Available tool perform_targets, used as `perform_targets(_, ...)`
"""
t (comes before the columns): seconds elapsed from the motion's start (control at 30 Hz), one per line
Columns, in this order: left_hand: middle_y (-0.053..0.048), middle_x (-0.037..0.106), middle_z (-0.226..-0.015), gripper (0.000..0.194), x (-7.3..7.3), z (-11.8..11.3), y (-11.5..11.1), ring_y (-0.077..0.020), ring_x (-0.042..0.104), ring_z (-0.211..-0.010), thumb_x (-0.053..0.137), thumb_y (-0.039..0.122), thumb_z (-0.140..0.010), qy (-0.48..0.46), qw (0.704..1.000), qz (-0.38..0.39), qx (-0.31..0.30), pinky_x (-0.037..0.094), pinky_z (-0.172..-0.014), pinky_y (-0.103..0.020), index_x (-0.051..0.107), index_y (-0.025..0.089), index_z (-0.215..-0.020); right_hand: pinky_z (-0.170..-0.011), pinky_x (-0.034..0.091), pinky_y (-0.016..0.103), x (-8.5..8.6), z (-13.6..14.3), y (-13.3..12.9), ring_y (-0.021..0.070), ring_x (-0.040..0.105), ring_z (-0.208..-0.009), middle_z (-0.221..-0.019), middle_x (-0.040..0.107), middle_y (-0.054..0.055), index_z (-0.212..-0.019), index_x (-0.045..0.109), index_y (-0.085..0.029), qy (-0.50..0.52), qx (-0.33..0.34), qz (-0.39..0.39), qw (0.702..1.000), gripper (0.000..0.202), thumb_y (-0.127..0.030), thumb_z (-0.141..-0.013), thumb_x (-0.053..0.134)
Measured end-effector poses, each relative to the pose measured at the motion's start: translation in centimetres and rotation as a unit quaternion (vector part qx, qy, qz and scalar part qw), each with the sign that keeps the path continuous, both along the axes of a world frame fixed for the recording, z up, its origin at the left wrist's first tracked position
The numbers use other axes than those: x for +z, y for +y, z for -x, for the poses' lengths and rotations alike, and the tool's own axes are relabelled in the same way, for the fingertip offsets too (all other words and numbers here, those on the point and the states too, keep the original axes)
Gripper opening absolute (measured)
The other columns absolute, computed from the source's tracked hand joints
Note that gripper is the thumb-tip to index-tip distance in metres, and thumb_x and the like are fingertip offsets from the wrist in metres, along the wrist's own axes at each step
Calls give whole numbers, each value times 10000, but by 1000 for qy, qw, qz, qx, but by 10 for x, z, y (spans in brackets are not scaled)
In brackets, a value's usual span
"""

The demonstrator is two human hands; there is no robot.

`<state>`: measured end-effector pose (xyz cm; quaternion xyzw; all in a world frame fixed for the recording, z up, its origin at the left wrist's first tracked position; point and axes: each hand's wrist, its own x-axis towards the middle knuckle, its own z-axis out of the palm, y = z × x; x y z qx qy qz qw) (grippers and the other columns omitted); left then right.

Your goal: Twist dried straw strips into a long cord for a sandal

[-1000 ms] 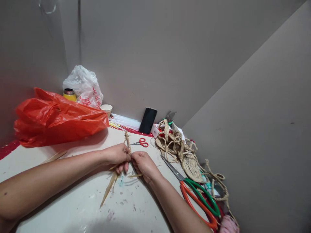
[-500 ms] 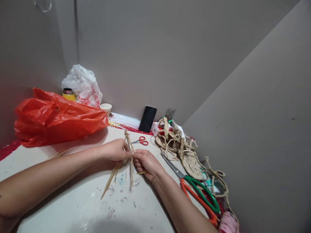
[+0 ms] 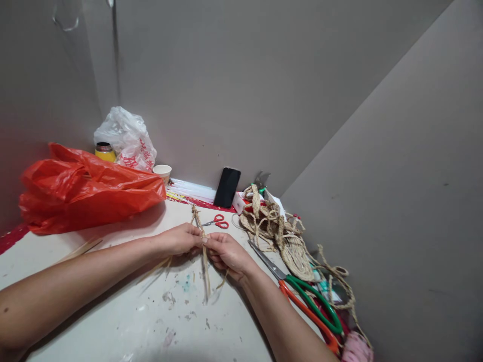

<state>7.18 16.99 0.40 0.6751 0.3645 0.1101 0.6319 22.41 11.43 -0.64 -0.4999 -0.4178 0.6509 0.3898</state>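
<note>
A thin braid of straw-coloured strands rises from between my hands, its knotted top lying near the small red-handled scissors. My left hand is closed on the braid from the left. From the right, my right hand pinches it, the thumbs and fingertips nearly meeting. Loose strand ends hang below the fingers toward me, some out to the left under my left hand and one below my right. Which strand each finger holds is partly hidden.
On the right lie big scissors with green and orange handles, beside a heap of braided straw cord. A phone leans at the back wall. A red plastic bag, a paper cup and a yellow bottle stand left.
The loose strands on the left have swung outward and up, under my left hand. My hands stay close together on the braid. The view has shifted slightly.
</note>
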Motion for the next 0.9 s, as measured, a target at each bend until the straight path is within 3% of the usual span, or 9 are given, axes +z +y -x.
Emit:
perform_targets(0.1, 61, 392, -458, 195, -3, 1, 4, -62, 291, -396, 517, 332, -690, 5, 1000, -23, -2, 196, -415, -220, 556, 147, -644, -335, 68, 203, 1, -3, 0, 32, 149, -332, -379, 302, -119, -657, 549, -156, -34, 19, -11, 999, 282, -410, -685, 669)
perform_targets(0.3, 41, 443, -539, 223, -12, 5, 9, -80, 359, -497, 482, 328, -718, 20, 989, -142, -28, 264, -488, -217, 582, 137, -664, -393, 123, 221, -6, -5, 1, 55, 206, -390, -432, 348, -88, -671, 580, -140, -154, 36, -65, 985, 264, -395, -738, 600)
perform_targets(0.4, 40, 444, -541, 227, -14, 4, 9, -78, 358, -490, 479, 350, -728, 23, 992, -119, -29, 266, -487, -219, 540, 148, -644, -440, 184, 217, -13, -5, 3, 71, 252, -465, -509, 365, -66, -654, 557, -143, -219, 41, -119, 968, 226, -338, -766, 549)
perform_targets(0.63, 79, 349, -442, 305, -5, 2, 2, -49, 238, -327, 537, 456, -703, 31, 999, 35, -11, 157, -356, -219, 438, 188, -595, -490, 244, 217, -20, -5, 2, 101, 323, -539, -550, 389, -39, -591, 473, -169, -362, 31, -218, 906, 225, -256, -798, 476)
perform_targets(0.77, 82, 377, -455, 334, -4, 1, 0, -34, 236, -338, 605, 478, -645, -3, 999, 50, 15, 133, -349, -203, 465, 177, -606, -500, 245, 227, -17, -5, -1, 108, 343, -535, -545, 425, -29, -569, 446, -180, -421, 23, -248, 872, 243, -253, -797, 488)
perform_targets(0.9, 82, 376, -445, 345, -9, 0, 0, -31, 235, -340, 602, 479, -655, -12, 999, 24, 31, 123, -362, -209, 456, 174, -585, -495, 243, 232, -8, -10, -4, 110, 362, -528, -539, 434, -28, -579, 462, -183, -423, 20, -238, 874, 248, -280, -807, 474)
